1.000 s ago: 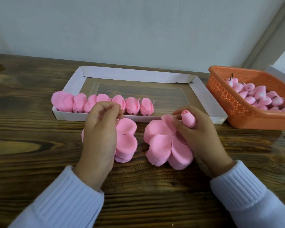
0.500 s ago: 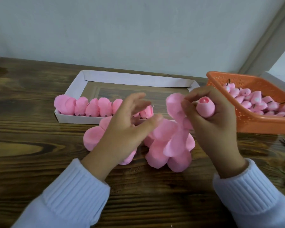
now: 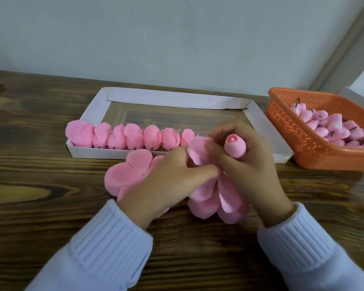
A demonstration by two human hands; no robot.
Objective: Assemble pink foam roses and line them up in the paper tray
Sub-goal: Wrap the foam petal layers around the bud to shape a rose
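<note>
Foam bud (image 3: 235, 147) half inside right hand (image 3: 251, 166)

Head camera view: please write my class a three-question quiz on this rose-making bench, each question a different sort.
1. True or false: the right hand grips a foam bud while the left hand pinches a petal layer.
2. The finished roses stand along which wall of the paper tray? A near, B far, C right.
3. Fill in: the spare buds lie in the orange ____.
Key: 1 true; 2 A; 3 basket.
</note>
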